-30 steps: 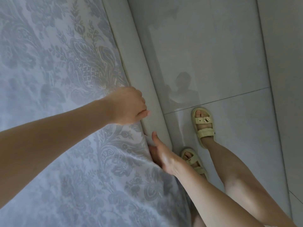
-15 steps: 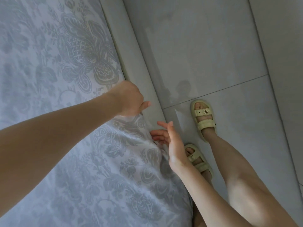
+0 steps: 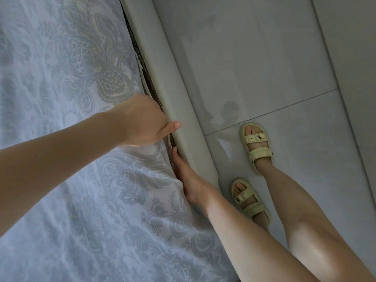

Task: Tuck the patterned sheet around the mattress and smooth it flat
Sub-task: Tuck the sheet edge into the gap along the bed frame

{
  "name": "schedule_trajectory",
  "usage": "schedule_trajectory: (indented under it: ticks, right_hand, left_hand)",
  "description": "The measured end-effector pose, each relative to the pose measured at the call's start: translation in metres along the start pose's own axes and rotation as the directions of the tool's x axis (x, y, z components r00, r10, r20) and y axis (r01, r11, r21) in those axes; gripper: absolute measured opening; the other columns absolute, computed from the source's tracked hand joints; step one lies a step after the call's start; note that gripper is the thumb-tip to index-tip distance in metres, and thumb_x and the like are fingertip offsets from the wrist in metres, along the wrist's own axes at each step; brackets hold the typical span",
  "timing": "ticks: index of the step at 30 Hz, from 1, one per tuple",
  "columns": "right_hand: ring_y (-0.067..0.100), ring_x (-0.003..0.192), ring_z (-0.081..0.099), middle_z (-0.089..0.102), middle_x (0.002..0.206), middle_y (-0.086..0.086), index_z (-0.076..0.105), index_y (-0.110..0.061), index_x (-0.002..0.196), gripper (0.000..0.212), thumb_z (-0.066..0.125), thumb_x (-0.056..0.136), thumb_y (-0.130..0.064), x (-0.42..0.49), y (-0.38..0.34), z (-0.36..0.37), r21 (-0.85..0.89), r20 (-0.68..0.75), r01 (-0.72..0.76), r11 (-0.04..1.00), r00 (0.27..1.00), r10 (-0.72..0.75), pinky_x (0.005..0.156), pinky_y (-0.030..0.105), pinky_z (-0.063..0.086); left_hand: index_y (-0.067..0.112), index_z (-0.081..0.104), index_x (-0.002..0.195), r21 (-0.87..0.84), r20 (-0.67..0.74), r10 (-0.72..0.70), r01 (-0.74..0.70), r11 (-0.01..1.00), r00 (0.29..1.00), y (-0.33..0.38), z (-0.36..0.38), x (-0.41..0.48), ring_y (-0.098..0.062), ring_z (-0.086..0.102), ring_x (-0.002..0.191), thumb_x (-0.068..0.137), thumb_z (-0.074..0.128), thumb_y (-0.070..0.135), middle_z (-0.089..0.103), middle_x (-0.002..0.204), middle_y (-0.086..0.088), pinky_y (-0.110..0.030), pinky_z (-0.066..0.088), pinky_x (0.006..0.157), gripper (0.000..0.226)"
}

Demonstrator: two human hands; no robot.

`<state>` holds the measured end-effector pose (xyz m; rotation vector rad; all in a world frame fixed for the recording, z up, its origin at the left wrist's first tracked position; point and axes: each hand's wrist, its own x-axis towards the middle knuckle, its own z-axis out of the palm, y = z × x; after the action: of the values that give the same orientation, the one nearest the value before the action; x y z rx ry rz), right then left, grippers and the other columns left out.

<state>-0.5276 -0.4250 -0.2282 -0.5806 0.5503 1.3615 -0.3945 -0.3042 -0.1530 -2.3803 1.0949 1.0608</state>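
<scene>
The pale blue-grey patterned sheet covers the mattress across the left half of the view. My left hand is at the mattress's right edge. Its fingers curl down over the sheet's edge into the dark gap beside the bed frame, and its thumb sticks out onto the frame. My right hand lies just below it along the same edge. That hand's straight fingers are pushed into the gap against the sheet, with their tips hidden.
The padded grey bed frame runs diagonally from the top centre to the lower middle. Right of it is a glossy tiled floor. My feet in yellow sandals stand there, close to the frame.
My left hand has moved to the mattress edge and curled into the gap. My right hand, lifted and spread half a second ago, has gone back down into the gap.
</scene>
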Motion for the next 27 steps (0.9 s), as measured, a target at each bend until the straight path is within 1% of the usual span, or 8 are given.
schedule_trajectory:
  ticks: [4,9,13,15,18,20,23,27]
  right_hand:
    - [0.011,0.109,0.055,0.060,0.123,-0.004,0.052,-0.038,0.128,0.067,0.032,0.080,-0.079,-0.008,0.007,-0.012,-0.100,-0.145,-0.115,0.988,0.984,0.100,0.096,0.027,0.041]
    - [0.022,0.099,0.067,0.072,0.102,0.005,0.067,-0.021,0.113,0.080,0.015,0.085,-0.075,-0.037,0.016,-0.029,0.057,-0.276,-0.102,0.993,0.955,0.113,0.092,0.037,0.050]
    - [0.016,0.098,0.066,0.071,0.102,0.004,0.063,-0.011,0.116,0.067,0.028,0.091,-0.062,-0.072,0.046,-0.036,-0.091,-0.559,0.235,0.968,0.792,-0.245,0.092,0.032,0.050]
    - [0.006,0.108,0.061,0.067,0.113,-0.006,0.059,-0.024,0.119,0.062,0.037,0.085,-0.070,-0.080,0.061,-0.029,-0.240,-0.509,0.294,0.925,0.773,-0.378,0.098,0.026,0.045]
    - [-0.013,0.119,0.045,0.049,0.135,-0.021,0.043,-0.033,0.135,0.085,0.041,0.069,-0.085,-0.081,0.070,-0.017,-0.299,-0.381,0.244,0.922,0.856,-0.350,0.096,0.009,0.037]
    - [-0.019,0.114,0.042,0.043,0.136,-0.024,0.037,-0.035,0.138,0.071,0.037,0.078,-0.074,-0.080,0.069,-0.017,-0.324,-0.346,0.248,0.913,0.867,-0.358,0.090,0.001,0.035]
    - [-0.010,0.109,0.051,0.058,0.116,-0.020,0.044,-0.045,0.121,0.044,0.034,0.086,-0.069,-0.077,0.072,-0.011,-0.385,-0.322,0.230,0.894,0.874,-0.364,0.091,0.011,0.040]
    - [-0.002,0.114,0.051,0.057,0.123,-0.012,0.050,-0.027,0.129,0.076,0.032,0.077,-0.080,-0.067,0.070,-0.010,-0.298,-0.230,0.143,0.944,0.949,-0.216,0.092,0.019,0.041]
  left_hand:
    - [0.012,0.049,0.054,-0.127,0.045,-0.040,0.046,0.991,0.998,-0.004,-0.003,0.016,-0.021,0.056,0.066,0.081,-0.014,0.056,0.052,0.054,-0.002,-0.034,0.046,0.082,0.082]
    - [0.016,0.065,0.075,-0.180,-0.182,0.046,-0.079,0.981,0.982,-0.004,-0.004,0.025,-0.014,0.054,0.083,0.084,-0.014,0.056,0.063,0.075,0.006,-0.034,0.046,0.086,0.089]
    - [0.020,0.067,0.082,-0.065,-0.084,0.155,-0.160,0.985,0.984,0.019,0.011,0.014,-0.013,0.054,0.081,0.088,-0.014,0.050,0.063,0.076,0.008,-0.031,0.043,0.091,0.086]
    - [0.019,0.067,0.081,0.004,-0.018,0.148,-0.148,0.989,0.989,0.023,0.018,0.020,-0.014,0.056,0.080,0.091,-0.009,0.047,0.063,0.075,0.007,-0.033,0.044,0.091,0.081]
    - [0.015,0.066,0.076,0.051,0.054,0.107,-0.110,0.993,0.993,0.028,0.021,0.029,-0.018,0.056,0.075,0.096,0.000,0.045,0.062,0.071,0.002,-0.036,0.047,0.086,0.076]
    - [0.014,0.066,0.073,0.097,0.071,0.099,-0.105,0.990,0.993,0.033,0.023,0.031,-0.020,0.057,0.074,0.097,0.001,0.045,0.064,0.071,0.000,-0.036,0.045,0.087,0.075]
    - [0.016,0.065,0.073,0.175,0.129,0.075,-0.097,0.980,0.989,0.038,0.027,0.028,-0.019,0.060,0.079,0.099,0.004,0.042,0.066,0.075,0.001,-0.034,0.039,0.095,0.071]
    - [0.016,0.048,0.061,0.183,0.261,-0.018,-0.031,0.983,0.965,0.047,0.022,0.033,-0.021,0.057,0.080,0.100,0.005,0.043,0.057,0.070,0.001,-0.033,0.043,0.091,0.064]
